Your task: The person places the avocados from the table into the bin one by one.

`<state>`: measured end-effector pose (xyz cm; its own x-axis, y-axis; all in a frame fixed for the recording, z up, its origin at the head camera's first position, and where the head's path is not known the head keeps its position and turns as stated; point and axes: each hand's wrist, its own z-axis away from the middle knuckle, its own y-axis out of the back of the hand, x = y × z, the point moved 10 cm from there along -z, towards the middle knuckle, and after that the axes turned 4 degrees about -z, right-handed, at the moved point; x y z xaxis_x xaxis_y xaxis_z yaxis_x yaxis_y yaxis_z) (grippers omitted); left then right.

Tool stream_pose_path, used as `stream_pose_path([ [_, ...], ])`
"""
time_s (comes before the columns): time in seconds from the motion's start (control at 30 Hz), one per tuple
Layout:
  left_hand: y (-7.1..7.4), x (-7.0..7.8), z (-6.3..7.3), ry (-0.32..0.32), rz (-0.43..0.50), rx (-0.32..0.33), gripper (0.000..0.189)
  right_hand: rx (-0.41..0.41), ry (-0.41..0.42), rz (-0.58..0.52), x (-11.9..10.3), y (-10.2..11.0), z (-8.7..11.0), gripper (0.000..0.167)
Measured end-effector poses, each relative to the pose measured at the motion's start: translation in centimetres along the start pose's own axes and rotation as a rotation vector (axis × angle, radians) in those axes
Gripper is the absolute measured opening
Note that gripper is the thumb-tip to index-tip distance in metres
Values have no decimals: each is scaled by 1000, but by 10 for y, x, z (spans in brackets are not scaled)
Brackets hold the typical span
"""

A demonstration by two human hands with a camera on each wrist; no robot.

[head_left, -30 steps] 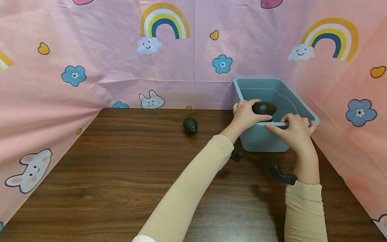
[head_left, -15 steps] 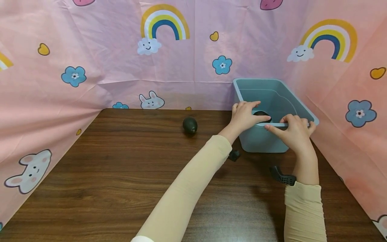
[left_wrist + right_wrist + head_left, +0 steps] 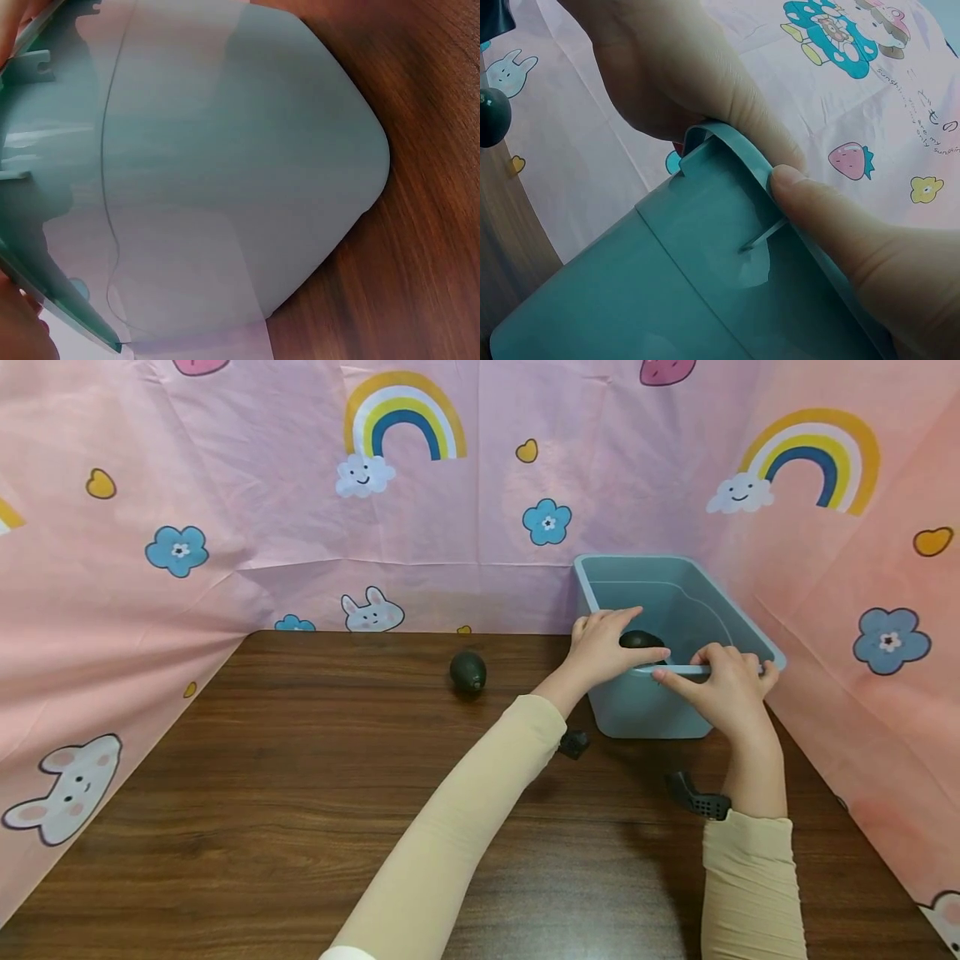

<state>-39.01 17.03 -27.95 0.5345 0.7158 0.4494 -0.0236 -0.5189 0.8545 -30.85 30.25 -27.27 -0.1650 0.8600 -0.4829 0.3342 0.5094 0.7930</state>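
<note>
In the head view a blue-green plastic bin (image 3: 652, 710) stands at the back right. My left hand (image 3: 603, 647) reaches over its near left corner, thumb and fingers spread apart with nothing gripped between them. Beyond the thumb, a dark avocado (image 3: 640, 639) shows inside the bin, partly hidden by that hand. My right hand (image 3: 731, 689) grips the bin's near rim, thumb outside and fingers curled over the inside. The right wrist view shows the right thumb (image 3: 802, 191) at the rim, with the left hand (image 3: 682, 75) beyond. A second avocado (image 3: 468, 672) lies on the table, left of the bin.
The brown wooden table (image 3: 300, 793) runs up to a patterned pink cloth (image 3: 480, 510) behind and at both sides. The bin stands close to the cloth at the back and right. Black straps with mounts (image 3: 697, 797) sit at the wrists.
The avocado that was in my left hand above the rim has dropped down into the bin. My left hand has let go and stays over the rim; the right hand keeps its grip.
</note>
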Motion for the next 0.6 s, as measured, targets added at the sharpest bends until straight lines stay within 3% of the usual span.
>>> stream_pose_path([
  [0.6, 9, -5, 10, -46, -63, -9, 99, 0, -5, 1, 0, 0, 0, 68],
])
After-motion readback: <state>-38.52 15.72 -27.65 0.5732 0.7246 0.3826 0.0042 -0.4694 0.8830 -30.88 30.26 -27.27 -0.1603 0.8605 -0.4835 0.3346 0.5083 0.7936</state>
